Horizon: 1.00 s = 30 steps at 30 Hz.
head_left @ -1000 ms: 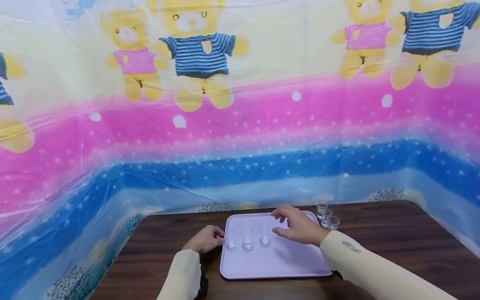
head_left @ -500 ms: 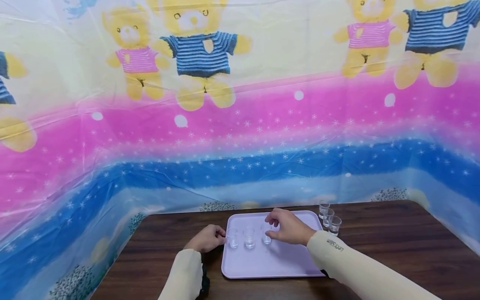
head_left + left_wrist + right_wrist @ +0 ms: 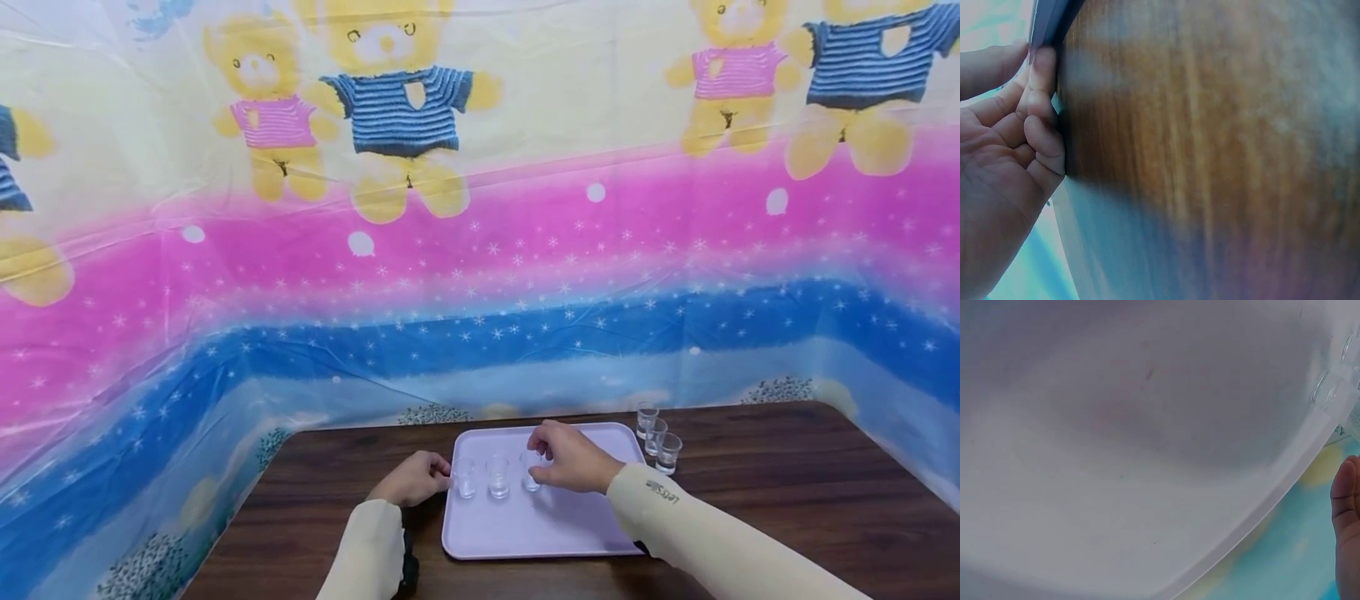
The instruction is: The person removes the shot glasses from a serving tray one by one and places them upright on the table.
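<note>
Three small clear shot glasses stand in a row on a pale lilac tray [image 3: 555, 533]: the left glass [image 3: 466, 483], the middle glass [image 3: 498, 479] and the right glass [image 3: 531, 482]. My right hand [image 3: 573, 458] grips the right glass, thumb in front and curled fingers behind, partly hiding it. In the right wrist view only the edge of that hand [image 3: 1347, 519] shows, and its fingertips are out of frame. My left hand [image 3: 412, 479] pinches the tray's left rim between thumb and finger, as the left wrist view shows with the tray edge [image 3: 1050, 22].
Several more shot glasses [image 3: 667, 454] stand in a slanting row on the dark wooden table [image 3: 787, 475], just beyond the tray's right edge. A printed bear curtain [image 3: 450, 275] hangs behind and around the table.
My right hand has come left from over the tray, and its fingers have closed round the right glass. The left hand has stayed at the tray's rim.
</note>
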Each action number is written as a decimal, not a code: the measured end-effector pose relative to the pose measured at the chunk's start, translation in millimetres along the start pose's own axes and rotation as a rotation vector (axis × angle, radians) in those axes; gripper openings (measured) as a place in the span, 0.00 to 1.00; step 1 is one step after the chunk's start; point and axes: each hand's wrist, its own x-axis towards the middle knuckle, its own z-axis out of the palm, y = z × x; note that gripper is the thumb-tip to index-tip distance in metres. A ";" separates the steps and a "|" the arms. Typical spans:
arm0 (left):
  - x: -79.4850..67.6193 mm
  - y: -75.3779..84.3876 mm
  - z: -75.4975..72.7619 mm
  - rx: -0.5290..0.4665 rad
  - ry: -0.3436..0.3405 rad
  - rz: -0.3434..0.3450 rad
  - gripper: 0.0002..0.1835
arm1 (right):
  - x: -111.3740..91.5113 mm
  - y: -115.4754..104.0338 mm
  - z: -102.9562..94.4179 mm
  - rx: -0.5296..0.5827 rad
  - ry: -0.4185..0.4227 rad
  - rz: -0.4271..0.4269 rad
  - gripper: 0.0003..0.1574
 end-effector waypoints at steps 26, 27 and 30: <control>2.5 -3.0 1.4 -0.001 0.010 -0.004 0.07 | -39.4 41.1 -53.8 -0.105 0.097 -0.001 0.15; 2.7 -2.4 1.2 -0.001 0.011 -0.004 0.07 | -42.6 41.9 -57.3 -0.116 0.100 -0.010 0.15; 3.8 -1.5 0.8 0.000 0.010 -0.006 0.07 | -52.2 44.8 -68.1 -0.136 0.113 -0.028 0.15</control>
